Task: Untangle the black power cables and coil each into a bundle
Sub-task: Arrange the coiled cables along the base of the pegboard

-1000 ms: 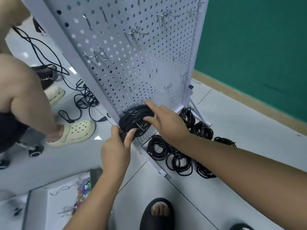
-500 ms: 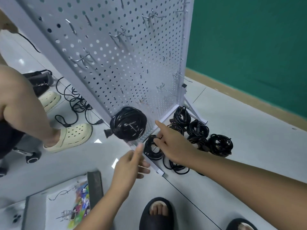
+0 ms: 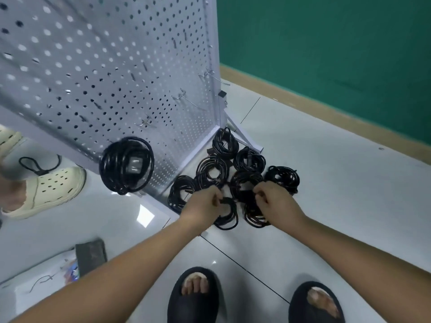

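Both hands had closed on the floor pile (image 3: 249,159): left hand (image 3: 204,202) curled round the front coil (image 3: 227,220), right hand (image 3: 274,199) gripping the neighbouring coil (image 3: 255,217). Half a second earlier they were leaving the hung coil (image 3: 109,173) on the pegboard (image 3: 116,66), so that bundle seemed finished. The remaining coils overlapped beside the stand foot (image 3: 247,139) and could snag when lifted.

left hand (image 3: 205,202), arm from 7 o'clock, pinches cable coil (image 3: 229,217) | right hand (image 3: 274,199), arm from 4 o'clock, grips second coil (image 3: 253,216)
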`<state>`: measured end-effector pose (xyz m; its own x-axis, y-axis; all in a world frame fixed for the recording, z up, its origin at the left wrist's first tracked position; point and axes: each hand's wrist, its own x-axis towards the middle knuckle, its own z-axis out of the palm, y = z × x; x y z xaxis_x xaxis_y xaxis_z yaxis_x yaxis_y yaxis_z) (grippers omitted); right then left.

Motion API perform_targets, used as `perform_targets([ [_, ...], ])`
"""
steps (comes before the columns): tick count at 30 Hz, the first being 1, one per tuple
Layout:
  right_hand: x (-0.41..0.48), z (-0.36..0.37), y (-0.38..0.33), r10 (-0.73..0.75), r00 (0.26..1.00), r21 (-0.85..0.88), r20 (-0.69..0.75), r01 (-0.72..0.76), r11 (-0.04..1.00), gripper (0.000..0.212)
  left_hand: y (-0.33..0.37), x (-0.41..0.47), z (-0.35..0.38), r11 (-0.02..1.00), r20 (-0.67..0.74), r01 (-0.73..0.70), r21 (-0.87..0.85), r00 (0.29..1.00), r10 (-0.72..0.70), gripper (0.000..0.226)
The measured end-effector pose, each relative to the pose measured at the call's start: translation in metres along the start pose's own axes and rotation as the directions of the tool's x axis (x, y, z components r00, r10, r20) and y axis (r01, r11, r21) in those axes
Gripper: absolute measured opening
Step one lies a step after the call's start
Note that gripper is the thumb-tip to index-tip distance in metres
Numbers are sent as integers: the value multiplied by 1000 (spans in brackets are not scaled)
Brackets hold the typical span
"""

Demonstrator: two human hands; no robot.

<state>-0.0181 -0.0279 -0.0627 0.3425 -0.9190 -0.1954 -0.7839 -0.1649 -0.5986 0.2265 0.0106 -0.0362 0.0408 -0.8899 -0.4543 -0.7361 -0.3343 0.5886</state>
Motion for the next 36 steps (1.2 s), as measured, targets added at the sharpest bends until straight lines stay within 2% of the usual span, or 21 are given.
perform_targets([
  [3, -7, 15, 35, 45, 999, -148, 20, -41, 988, 31, -1, 17, 30, 980, 52, -122, 158, 992, 115, 12],
  [6, -16, 30, 58, 100, 993, -152, 56, -90, 984, 56, 0, 24, 55, 971, 73, -135, 198, 990, 122, 23],
  [8, -19, 36, 63, 131, 989, -105, 74, -123, 987, 69, 3, 27, 68, 990, -9, -80, 120, 997, 81, 19],
  [10, -18, 40, 66, 143, 986, -140, 80, -131, 981, 74, 9, 32, 73, 999, -158, -1, -41, 987, -5, 23],
  [11, -17, 42, 65, 151, 985, -173, 83, -135, 976, 75, 11, 35, 73, 996, -246, -14, -94, 969, -10, 25],
  [13, -14, 42, 61, 186, 981, -183, 49, -174, 968, 72, 12, 48, 70, 994, -339, -96, -55, 938, 72, 30],
  [16, -1, 39, 51, 297, 955, -27, -19, -297, 954, 58, 18, 71, 61, 991, -273, -108, 78, 954, 126, 51],
  [19, 14, 31, 37, 361, 932, 183, -4, -354, 917, 60, 25, 89, 55, 982, -220, -118, 149, 964, 149, 51],
  [22, 22, 25, 29, 366, 930, 232, 20, -361, 903, 55, 31, 96, 51, 987, -145, -99, 131, 982, 118, 41],
  [27, 19, 12, 29, 340, 940, 325, -43, -308, 894, 45, 44, 81, 48, 976, -161, -214, 33, 963, 217, 32],
  [31, 0, 5, 21, 263, 955, 389, -136, -192, 901, 40, 47, 55, 47, 939, -259, -326, 113, 902, 345, 27],
  [33, -7, 6, 20, 197, 967, 376, -161, -124, 918, 40, 47, 44, 41, 933, -299, -341, 117, 883, 361, 30],
  [36, -10, 4, 7, 88, 982, 299, -169, -34, 954, 47, 52, 26, 21, 946, -302, -324, 28, 899, 317, 29],
])
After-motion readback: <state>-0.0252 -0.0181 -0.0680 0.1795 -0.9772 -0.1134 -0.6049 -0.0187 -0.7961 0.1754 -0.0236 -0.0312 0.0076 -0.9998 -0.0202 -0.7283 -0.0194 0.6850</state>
